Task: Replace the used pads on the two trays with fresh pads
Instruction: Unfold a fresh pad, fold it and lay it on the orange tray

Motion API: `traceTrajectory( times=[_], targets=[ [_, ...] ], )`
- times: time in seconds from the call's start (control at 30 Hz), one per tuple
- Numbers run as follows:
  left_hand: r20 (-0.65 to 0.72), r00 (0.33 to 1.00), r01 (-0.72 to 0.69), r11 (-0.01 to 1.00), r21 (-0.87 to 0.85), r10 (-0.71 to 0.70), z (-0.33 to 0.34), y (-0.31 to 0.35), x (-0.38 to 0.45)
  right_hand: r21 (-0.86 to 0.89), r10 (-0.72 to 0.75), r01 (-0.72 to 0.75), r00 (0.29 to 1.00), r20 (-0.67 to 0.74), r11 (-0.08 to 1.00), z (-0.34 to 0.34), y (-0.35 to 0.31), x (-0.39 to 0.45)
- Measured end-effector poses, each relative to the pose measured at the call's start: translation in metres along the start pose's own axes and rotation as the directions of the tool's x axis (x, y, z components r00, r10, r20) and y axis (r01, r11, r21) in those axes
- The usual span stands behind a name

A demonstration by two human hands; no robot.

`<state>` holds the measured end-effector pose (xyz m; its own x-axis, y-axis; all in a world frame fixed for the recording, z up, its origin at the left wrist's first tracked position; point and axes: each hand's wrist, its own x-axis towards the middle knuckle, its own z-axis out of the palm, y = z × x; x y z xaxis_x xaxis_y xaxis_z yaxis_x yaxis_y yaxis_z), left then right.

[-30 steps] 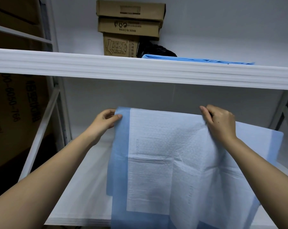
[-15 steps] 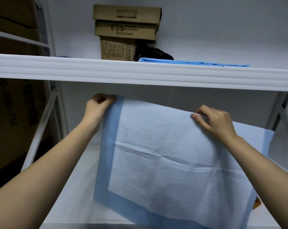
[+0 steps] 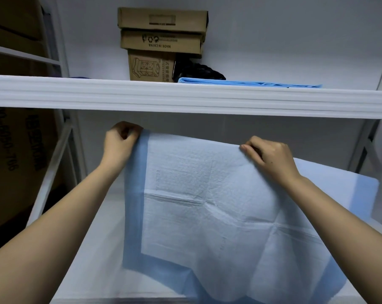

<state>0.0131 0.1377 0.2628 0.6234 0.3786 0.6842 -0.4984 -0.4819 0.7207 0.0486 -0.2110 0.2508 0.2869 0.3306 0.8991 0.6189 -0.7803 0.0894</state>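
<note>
Both hands pinched the far edge of a thin blue-bordered white absorbent pad (image 3: pixel 207 216): left hand (image 3: pixel 119 143) at ten o'clock on its corner, right hand (image 3: pixel 271 159) at two o'clock. It draped over the white lower shelf (image 3: pixel 91 260). Light and limp, it probably handled best held by both corners, taut

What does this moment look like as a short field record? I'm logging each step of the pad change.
held item: blue-bordered white absorbent pad, unfolded, creased
left hand: pinching the pad's far left corner
right hand: pinching the pad's far edge, right of the middle
pad position: spread over the white lower shelf tray, far edge lifted
upper white shelf: three stacked brown cardboard boxes, flat blue folded pads
</note>
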Motion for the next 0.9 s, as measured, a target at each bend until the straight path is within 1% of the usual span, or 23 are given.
traceTrajectory(
  times=[0.07, 0.13, 0.3, 0.4, 0.5, 0.57, 0.63, 0.7, 0.73, 0.77, 0.83, 0.87, 0.9],
  targets=[
    [-0.007, 1.000, -0.028, 0.999, -0.025, 0.028, -0.008, 0.005, 0.003, 0.032, 0.028, -0.028, 1.000, 0.013, 0.999, -0.005, -0.001, 0.003],
    [0.003, 1.000, -0.020, 0.998, -0.062, 0.020, -0.019, 0.009, 0.006, 0.074, 0.046, -0.047, 0.999, 0.018, 0.996, -0.012, -0.001, 0.007],
    [0.058, 0.997, 0.057, 0.995, -0.088, -0.052, -0.036, 0.006, 0.008, 0.066, 0.028, -0.029, 1.000, 0.012, 0.997, -0.021, 0.000, 0.010],
    [0.091, 0.987, 0.149, 0.968, -0.201, -0.133, -0.033, 0.001, -0.003, 0.069, 0.058, -0.059, 0.998, 0.023, 0.996, -0.020, 0.001, 0.004],
    [0.209, 0.955, 0.255, 0.941, -0.220, -0.210, -0.025, -0.002, -0.019, 0.058, 0.054, -0.055, 0.998, 0.015, 0.997, -0.016, -0.001, -0.001],
    [0.185, 0.936, 0.344, 0.894, -0.288, -0.300, -0.020, -0.004, -0.027, 0.030, 0.036, -0.036, 0.999, 0.011, 0.999, -0.013, -0.002, -0.002],
    [0.150, 0.921, 0.388, 0.825, -0.410, -0.359, -0.020, -0.003, -0.031, 0.012, 0.028, -0.028, 1.000, 0.014, 1.000, -0.011, -0.001, -0.002],
    [0.204, 0.925, 0.380, 0.789, -0.482, -0.321, -0.023, -0.003, -0.033, 0.009, 0.032, -0.033, 0.999, 0.012, 0.999, -0.010, 0.000, -0.004],
    [0.244, 0.928, 0.366, 0.803, -0.471, -0.280, -0.025, -0.006, -0.034, 0.006, 0.034, -0.035, 0.999, 0.011, 0.999, -0.009, 0.001, -0.005],
    [0.274, 0.931, 0.342, 0.838, -0.425, -0.241, -0.028, -0.006, -0.034, 0.003, 0.030, -0.030, 1.000, 0.009, 1.000, -0.008, 0.002, -0.004],
    [0.272, 0.942, 0.277, 0.914, -0.296, -0.197, -0.031, -0.006, -0.035, 0.004, 0.022, -0.022, 1.000, 0.004, 1.000, -0.007, 0.001, -0.003],
    [0.250, 0.950, 0.253, 0.929, -0.271, -0.186, -0.031, -0.005, -0.034, 0.005, 0.022, -0.022, 1.000, 0.001, 1.000, -0.007, 0.002, -0.004],
    [0.223, 0.956, 0.250, 0.925, -0.286, -0.190, -0.030, -0.003, -0.034, 0.004, 0.022, -0.022, 1.000, 0.000, 1.000, -0.007, 0.001, -0.004]
  ],
)
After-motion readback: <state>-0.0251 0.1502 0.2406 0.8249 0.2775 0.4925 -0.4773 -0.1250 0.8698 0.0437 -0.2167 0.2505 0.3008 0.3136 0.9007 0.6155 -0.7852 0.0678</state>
